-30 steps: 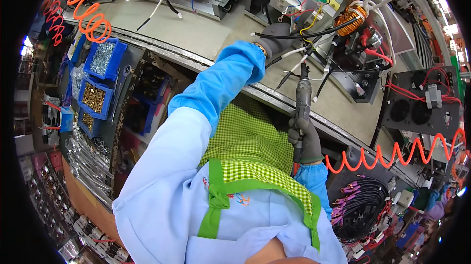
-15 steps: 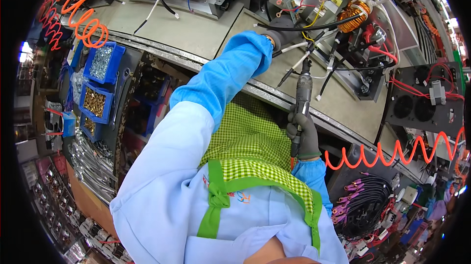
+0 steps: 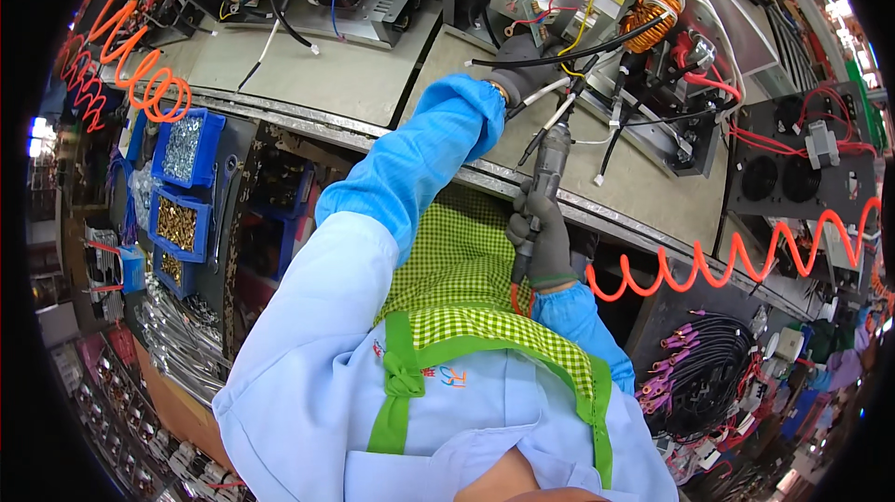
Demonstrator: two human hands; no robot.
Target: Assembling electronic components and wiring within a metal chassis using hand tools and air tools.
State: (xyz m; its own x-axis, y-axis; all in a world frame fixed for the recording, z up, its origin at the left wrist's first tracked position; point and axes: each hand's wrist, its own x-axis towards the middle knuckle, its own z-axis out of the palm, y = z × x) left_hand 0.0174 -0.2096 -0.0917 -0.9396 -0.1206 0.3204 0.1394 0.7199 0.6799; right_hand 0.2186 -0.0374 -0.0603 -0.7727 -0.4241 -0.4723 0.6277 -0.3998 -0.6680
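Note:
My right hand [image 3: 548, 241], in a dark grey glove, is wrapped around a grey and black air screwdriver [image 3: 552, 162]. The tool points away from me, and its tip is lost among the loose cables. My left hand [image 3: 522, 73], gloved too, reaches in at the near side of an open metal chassis [image 3: 643, 134]. Its fingers look bunched together; cables partly cover them, and what they hold is hidden. A black cable [image 3: 522, 61] crosses over that hand. White wires with black sleeves [image 3: 545, 129] hang beside the tool. Further right sits a copper-wound ring coil [image 3: 653, 19].
An orange coiled hose [image 3: 736, 264] stretches along the bench's right front edge. Another hangs at left [image 3: 154, 82]. Blue bins [image 3: 182, 222] of small fasteners stand at left. A black fan panel [image 3: 792, 152] lies at right, and bundled black cables [image 3: 699, 371] lie below it.
My right hand and the air screwdriver have moved away from me and slightly left, bringing the tool further in among the cables. My left hand stays by the chassis. The whole view has shifted slightly.

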